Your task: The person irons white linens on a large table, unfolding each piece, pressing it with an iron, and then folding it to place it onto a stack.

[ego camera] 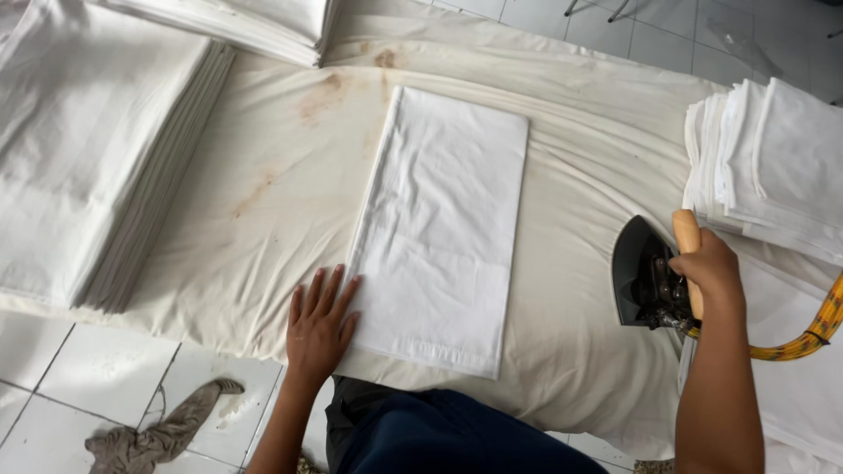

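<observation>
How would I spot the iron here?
Look at the padded table covered in cream cloth, then its right side below the stack of folded white cloths. The iron stands there, gripped by the right hand: the only dark thing, with a wooden handle.

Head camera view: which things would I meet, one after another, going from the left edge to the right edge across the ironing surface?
Tall stack of folded white cloths → left hand → flat folded white rectangular cloth → black iron with wooden handle → right hand → pile of folded white cloths.
</observation>
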